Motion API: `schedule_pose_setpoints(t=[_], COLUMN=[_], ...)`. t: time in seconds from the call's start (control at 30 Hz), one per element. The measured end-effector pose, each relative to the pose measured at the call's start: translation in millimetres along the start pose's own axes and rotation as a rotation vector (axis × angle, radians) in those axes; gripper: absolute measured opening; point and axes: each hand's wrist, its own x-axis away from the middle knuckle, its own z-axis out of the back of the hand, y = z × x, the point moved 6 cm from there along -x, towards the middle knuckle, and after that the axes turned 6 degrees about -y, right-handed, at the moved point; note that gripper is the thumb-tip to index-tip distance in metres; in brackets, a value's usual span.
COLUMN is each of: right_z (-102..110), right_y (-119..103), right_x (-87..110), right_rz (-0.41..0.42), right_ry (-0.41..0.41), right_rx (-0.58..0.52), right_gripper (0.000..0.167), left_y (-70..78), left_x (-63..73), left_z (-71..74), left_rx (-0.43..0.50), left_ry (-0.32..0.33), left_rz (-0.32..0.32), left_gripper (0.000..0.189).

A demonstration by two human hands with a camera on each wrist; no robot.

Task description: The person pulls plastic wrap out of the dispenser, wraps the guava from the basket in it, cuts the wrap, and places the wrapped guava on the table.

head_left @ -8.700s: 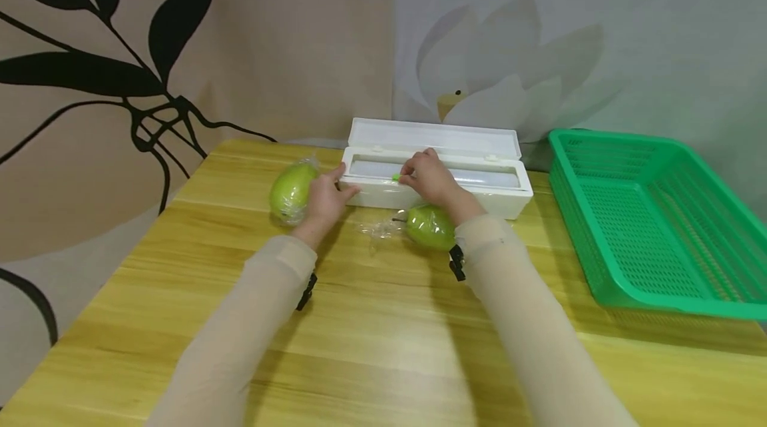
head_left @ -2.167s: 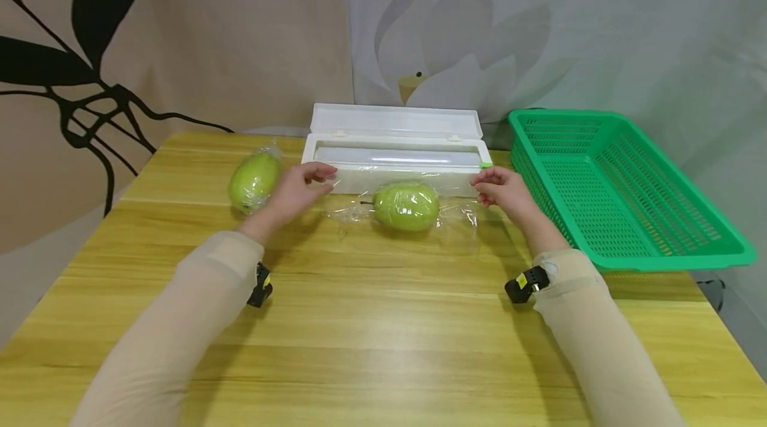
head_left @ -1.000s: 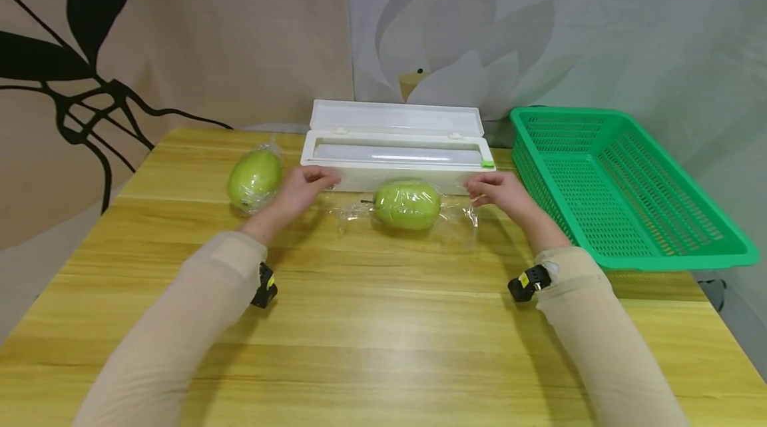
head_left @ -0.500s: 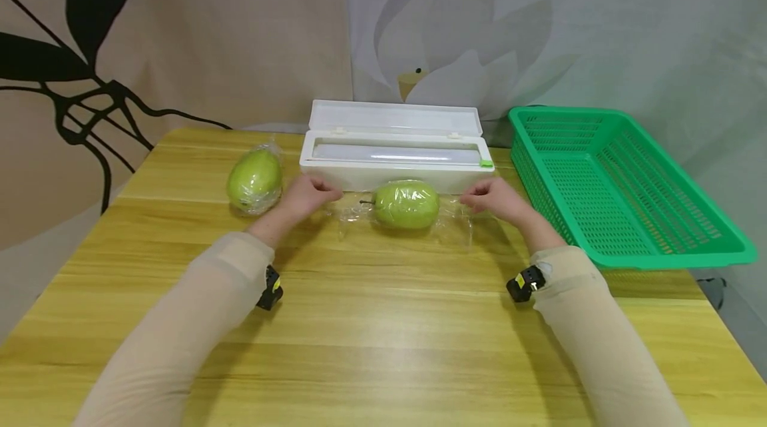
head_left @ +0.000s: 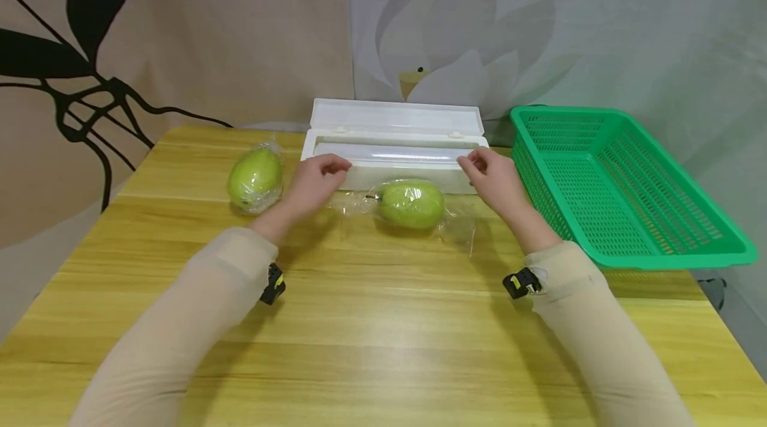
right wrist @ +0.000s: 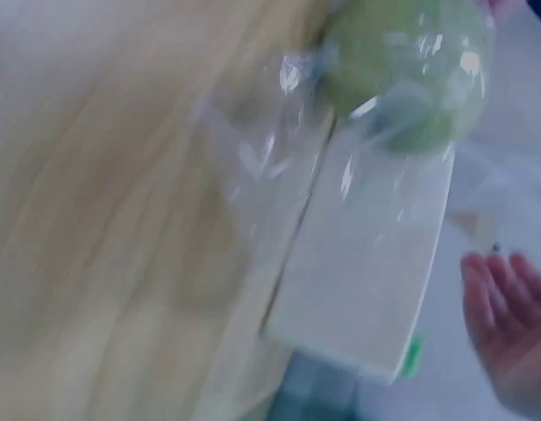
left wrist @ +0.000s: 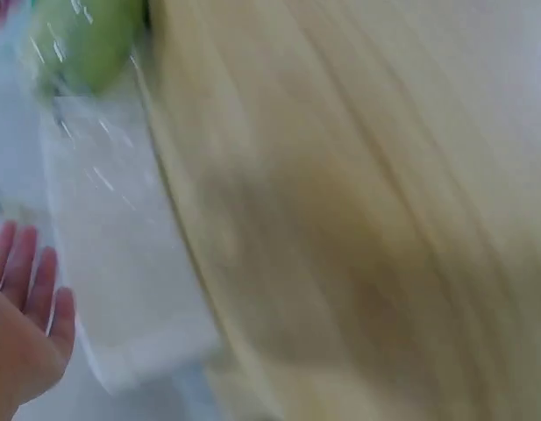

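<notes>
A green pear-like fruit with a stem (head_left: 412, 204) lies in clear cling film (head_left: 460, 224) before a white cling film box (head_left: 407, 179). Its lid is up and the roll (head_left: 395, 152) shows inside. My left hand (head_left: 313, 187) is at the box's left front edge, thumb and index finger close together, apparently pinching a film corner. At the right end my right hand (head_left: 494, 180) pinches the other corner, its fingers arched. The film between the hands is barely visible. Both wrist views are blurred; the left fingers (left wrist: 42, 289) and right fingers (right wrist: 502, 294) show from the palm side.
Left of the box sits another wrapped green fruit (head_left: 255, 179). A green plastic basket (head_left: 605, 240) stands to the right, close to my right hand. The wooden table (head_left: 383, 320) meets a patterned cloth backdrop (head_left: 269, 34) behind the box.
The green slider went from mid-box to the right end, where my right hand now hides it. Both hands came down beside the fruit, then rose again. The fruit shifted slightly right.
</notes>
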Motion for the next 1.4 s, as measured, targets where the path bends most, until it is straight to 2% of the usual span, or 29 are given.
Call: schedule_pose_setpoints(t=[0.03,0.1,0.17,0.23,0.33,0.43,0.53,0.7,0.93,1.07,1.17,1.3,1.4], right_z=[-5,-20,-36,-49,-57,-58,-59,-66,-69,-68,-69,-69,-68], right_y=[-9,-26,-38,-43,-47,-48,-48,-47,-52,-54,-56,-59,-59], right_x=[-0.4,0.0,2.8,6.8,11.8,15.5,18.1,21.8,28.5,34.5,38.3,40.2,39.4], right_rz=[0.043,0.119,0.183,0.228,0.275,0.296,0.316,0.354,0.374,0.349,0.34,0.347,0.331], right_ry=[-0.043,-0.179,-0.305,-0.396,-0.442,-0.441,-0.442,-0.464,-0.431,-0.454,-0.481,-0.493,-0.497], right_rx=[0.005,0.032,0.09,0.151,0.193,0.187,0.181,0.225,0.281,0.291,0.302,0.317,0.319], right_gripper=[0.037,0.043,0.052,0.06,0.068,0.072,0.078,0.095,0.093,0.093,0.093,0.093,0.092], left_y=[9.6,26.6,38.0,45.6,47.1,41.6,36.0,29.3,28.1,26.3,25.2,23.5,15.7], left_x=[-0.7,-2.6,-4.8,-5.0,-4.7,-3.5,-2.2,-1.0,7.6,15.7,19.6,24.2,29.1], left_z=[-8.1,-27.8,-47.6,-62.3,-72.1,-72.0,-69.3,-67.1,-65.3,-65.7,-66.3,-63.2,-55.4], left_rx=[-0.067,-0.194,-0.335,-0.45,-0.528,-0.518,-0.464,-0.393,-0.315,-0.309,-0.311,-0.288,-0.333], left_ry=[-0.062,-0.185,-0.28,-0.341,-0.348,-0.312,-0.284,-0.287,-0.345,-0.382,-0.397,-0.456,-0.52], left_rz=[-0.039,-0.113,-0.188,-0.268,-0.338,-0.362,-0.376,-0.36,-0.333,-0.312,-0.326,-0.331,-0.265], left_gripper=[0.037,0.052,0.067,0.077,0.079,0.076,0.074,0.073,0.07,0.072,0.074,0.087,0.099])
